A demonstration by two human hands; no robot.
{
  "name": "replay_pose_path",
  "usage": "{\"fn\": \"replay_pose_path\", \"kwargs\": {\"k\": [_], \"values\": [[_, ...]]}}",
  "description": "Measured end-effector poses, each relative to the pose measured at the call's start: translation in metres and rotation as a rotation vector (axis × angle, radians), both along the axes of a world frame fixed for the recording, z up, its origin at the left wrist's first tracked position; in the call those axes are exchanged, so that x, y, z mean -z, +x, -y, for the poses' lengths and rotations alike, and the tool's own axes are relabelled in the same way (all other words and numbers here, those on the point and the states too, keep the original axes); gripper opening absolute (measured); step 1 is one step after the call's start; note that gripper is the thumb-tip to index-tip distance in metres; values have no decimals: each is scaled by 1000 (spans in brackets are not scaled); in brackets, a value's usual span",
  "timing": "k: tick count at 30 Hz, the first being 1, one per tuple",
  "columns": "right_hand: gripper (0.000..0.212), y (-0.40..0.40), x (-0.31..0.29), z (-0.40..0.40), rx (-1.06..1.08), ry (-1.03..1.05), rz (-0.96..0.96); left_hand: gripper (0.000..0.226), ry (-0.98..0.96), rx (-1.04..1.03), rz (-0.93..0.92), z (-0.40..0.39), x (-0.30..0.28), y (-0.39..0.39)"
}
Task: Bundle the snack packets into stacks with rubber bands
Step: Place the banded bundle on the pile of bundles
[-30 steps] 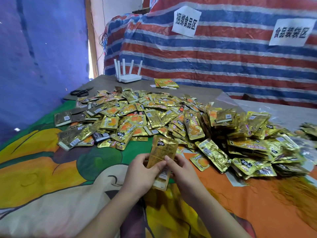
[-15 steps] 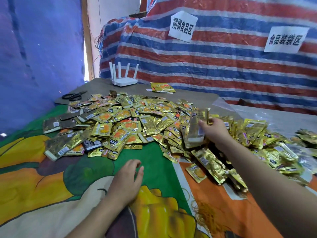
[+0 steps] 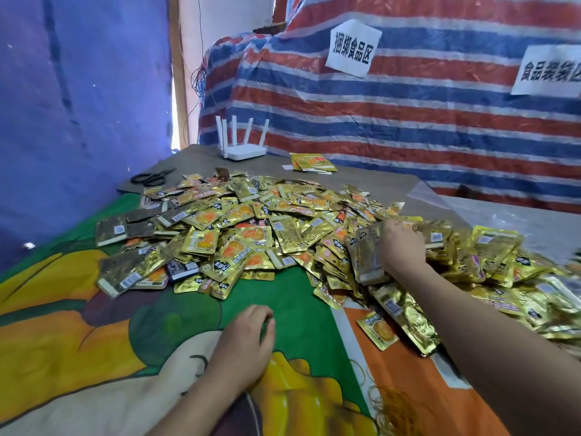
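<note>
Left hand (image 3: pixel 243 336) rests flat-ish on the printed cloth (image 3: pixel 63 325) covering the table, fingers (image 3: pixel 265 316) loosely curled and holding nothing, loose snack packets (image 3: pixel 220 234) heaped just beyond the fingertips. Right hand (image 3: pixel 401 243) is out over the right side of the heap, fingers curled around a stack of packets (image 3: pixel 366 256) held upright on edge, its lower end down among the pile; can't tell if a band is already on it. Rubber bands (image 3: pixel 390 404) lie in a loose tangle on the cloth, near side of the right forearm, well back from those fingers. Judgement: the step is parking this stack on the bundled side, then starting a new one. To do it well: lay the stack flat, not on edge, so it doesn't topple back into the loose ones; keep bundled and loose apart. For the next stack, square the edges with both hands before banding, foil is slippery and fans out. Pull one band free of the tangle first.
</note>
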State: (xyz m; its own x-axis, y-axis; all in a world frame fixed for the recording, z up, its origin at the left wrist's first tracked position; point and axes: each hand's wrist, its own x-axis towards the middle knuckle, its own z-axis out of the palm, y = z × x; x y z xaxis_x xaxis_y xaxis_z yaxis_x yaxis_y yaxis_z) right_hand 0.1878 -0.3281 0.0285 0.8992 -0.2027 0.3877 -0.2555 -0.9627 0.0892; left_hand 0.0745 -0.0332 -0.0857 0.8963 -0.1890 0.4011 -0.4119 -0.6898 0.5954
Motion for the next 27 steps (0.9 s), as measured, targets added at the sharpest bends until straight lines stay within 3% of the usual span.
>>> {"fn": "replay_pose_path", "kwargs": {"k": [4,7,12,18,22,27], "values": [[5,0,0,-1,-20,292,20,12,-5,-1,-3,0,0,1],[10,2,-6,1,-1,448,56,13,-11,-6,-12,0,0,1],[9,-2,-4,1,-15,298,-4,13,-20,-8,-23,-1,2,2],[7,-19,7,-14,-94,8,126,12,-8,-7,-34,0,-1,2],[15,-33,8,-41,-332,73,56,13,30,-26,-53,3,-6,-2],[13,-45,12,-81,-576,235,-265,20,111,-105,-134,-3,-37,25]]}}
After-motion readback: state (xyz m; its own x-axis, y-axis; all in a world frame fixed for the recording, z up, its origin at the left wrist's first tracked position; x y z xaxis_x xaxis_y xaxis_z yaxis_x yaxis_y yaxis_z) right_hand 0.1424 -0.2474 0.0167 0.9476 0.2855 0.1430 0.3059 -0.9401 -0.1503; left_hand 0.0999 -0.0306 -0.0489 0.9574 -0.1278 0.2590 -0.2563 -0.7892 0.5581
